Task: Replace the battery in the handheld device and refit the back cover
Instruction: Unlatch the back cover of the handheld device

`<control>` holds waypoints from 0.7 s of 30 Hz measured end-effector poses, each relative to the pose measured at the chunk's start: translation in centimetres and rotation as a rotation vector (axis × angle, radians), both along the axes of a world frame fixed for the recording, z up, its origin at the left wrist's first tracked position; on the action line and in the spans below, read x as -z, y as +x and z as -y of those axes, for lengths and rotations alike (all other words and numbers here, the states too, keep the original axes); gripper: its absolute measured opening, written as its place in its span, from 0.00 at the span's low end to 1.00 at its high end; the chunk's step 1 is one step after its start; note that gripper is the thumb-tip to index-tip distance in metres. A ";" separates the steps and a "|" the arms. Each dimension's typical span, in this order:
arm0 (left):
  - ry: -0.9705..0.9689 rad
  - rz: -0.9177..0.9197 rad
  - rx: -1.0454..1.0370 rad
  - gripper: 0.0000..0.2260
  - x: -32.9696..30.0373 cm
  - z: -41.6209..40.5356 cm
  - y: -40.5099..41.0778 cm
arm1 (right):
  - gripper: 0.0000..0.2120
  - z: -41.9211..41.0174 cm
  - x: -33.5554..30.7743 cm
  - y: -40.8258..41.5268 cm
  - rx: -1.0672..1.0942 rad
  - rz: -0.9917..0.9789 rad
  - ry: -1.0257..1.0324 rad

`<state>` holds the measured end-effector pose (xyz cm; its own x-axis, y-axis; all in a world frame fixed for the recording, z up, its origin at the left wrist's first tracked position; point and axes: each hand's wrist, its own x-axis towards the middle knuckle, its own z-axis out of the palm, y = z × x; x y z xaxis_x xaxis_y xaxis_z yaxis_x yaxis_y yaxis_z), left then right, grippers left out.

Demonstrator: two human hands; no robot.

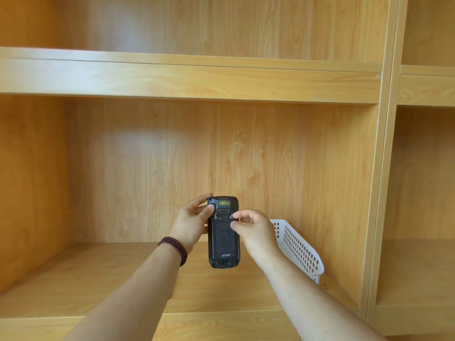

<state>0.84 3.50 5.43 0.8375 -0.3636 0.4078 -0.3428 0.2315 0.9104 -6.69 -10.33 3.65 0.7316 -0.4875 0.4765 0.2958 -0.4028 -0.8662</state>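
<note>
A black handheld device (223,244) is held upright in the air in front of a wooden shelf, its back facing me, with the back cover on and a yellow label near its top. My left hand (190,223) grips its upper left edge, thumb on the back near the top corner. My right hand (253,227) touches the right side, with thumb and forefinger pinched at the small latch on the upper right of the cover. No loose battery is in view.
A white perforated plastic basket (299,249) stands on the wooden shelf board (98,279) behind my right wrist, near the upright divider (379,193). Another shelf board runs overhead. A bead bracelet is on my left wrist.
</note>
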 end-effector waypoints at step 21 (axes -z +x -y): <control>-0.024 -0.071 -0.001 0.12 0.4 0.2 0.2 | 0.22 -3.5 1.7 -0.7 0.434 0.004 -0.799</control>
